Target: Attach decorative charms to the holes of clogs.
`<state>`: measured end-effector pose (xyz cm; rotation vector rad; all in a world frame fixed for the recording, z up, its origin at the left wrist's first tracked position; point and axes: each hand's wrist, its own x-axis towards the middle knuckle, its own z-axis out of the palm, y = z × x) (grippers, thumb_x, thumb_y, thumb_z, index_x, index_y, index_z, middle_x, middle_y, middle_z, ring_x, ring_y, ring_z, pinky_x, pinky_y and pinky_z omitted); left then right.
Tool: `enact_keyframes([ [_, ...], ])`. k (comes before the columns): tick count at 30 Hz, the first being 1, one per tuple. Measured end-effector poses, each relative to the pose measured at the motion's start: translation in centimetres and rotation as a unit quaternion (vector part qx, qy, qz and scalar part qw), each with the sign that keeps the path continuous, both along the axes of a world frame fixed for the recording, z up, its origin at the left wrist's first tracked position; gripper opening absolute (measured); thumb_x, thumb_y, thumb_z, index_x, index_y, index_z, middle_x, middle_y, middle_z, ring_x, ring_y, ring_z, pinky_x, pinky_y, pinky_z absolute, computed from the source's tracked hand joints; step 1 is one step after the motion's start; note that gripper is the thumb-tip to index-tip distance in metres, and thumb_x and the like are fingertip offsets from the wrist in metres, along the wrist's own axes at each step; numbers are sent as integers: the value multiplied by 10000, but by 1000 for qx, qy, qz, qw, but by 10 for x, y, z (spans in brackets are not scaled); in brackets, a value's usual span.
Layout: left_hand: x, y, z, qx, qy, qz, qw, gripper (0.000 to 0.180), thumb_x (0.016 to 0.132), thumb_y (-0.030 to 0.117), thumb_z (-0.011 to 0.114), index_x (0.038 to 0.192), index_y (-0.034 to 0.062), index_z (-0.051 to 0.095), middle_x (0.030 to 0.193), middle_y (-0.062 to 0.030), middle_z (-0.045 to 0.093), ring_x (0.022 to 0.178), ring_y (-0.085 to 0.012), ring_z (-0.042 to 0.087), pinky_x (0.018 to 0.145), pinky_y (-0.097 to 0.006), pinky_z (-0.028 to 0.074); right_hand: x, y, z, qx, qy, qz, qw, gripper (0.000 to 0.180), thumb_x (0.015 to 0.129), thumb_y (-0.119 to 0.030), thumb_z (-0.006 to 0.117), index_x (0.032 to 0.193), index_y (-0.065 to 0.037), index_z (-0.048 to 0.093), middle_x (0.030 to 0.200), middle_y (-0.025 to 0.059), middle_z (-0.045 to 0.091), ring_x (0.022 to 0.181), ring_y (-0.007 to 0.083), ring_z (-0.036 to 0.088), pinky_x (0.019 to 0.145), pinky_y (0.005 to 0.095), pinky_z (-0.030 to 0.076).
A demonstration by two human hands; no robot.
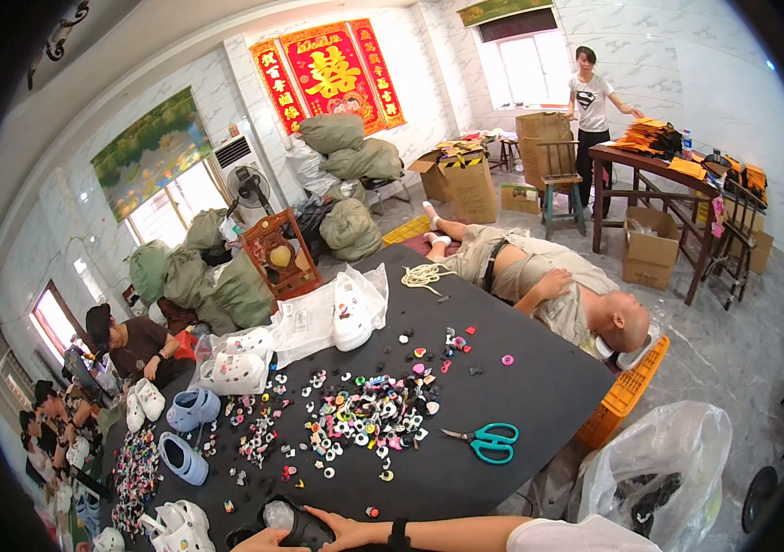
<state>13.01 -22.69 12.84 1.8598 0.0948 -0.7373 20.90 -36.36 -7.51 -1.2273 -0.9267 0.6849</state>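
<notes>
At the lower edge, a black clog point(311, 528) has crumpled clear plastic point(279, 515) inside its opening. My right hand point(346, 531), with a black band at the wrist, grips the clog's right side. My left hand point(268, 541) holds its near left side; part of that hand is cut off by the picture's edge. To the left lie white clogs point(180, 527). Beyond my hands, a heap of small colourful shoe charms point(369, 414) spreads over the dark table point(493, 377). Scissors with teal handles point(493, 443) lie to the right.
Light-blue clogs point(185, 458) and white clogs in plastic point(350, 317) stand along the table. A person lies point(548, 276) beyond its far edge. An orange crate point(626, 391) and a clear bag point(658, 460) stand at right. Other people point(139, 345) sit at left; another stands point(589, 101) behind.
</notes>
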Motion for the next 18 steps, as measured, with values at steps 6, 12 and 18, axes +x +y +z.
enact_keyframes([
  [6,13,-2,9,77,69,-28,994,222,816,207,761,942,54,661,620,-4,593,411,-95,479,386,-215,327,-4,-10,18,-60,-7,-32,998,1256,632,-455,872,1534,-67,88,1511,256,244,1401,360,256,1129,418,266],
  [12,17,-4,5,111,55,-48,991,250,801,266,769,865,39,688,551,-11,579,379,-101,461,372,-227,317,0,6,1,-70,-33,-7,997,1270,642,-618,798,1547,-142,46,1544,241,173,1428,394,177,1139,494,207],
  [18,22,17,-24,144,80,-43,985,219,857,200,681,955,7,718,687,-38,681,408,-91,484,388,-211,346,6,13,-12,-61,47,11,997,1186,698,-652,741,1550,-187,60,1541,240,170,1419,403,182,1121,505,228],
])
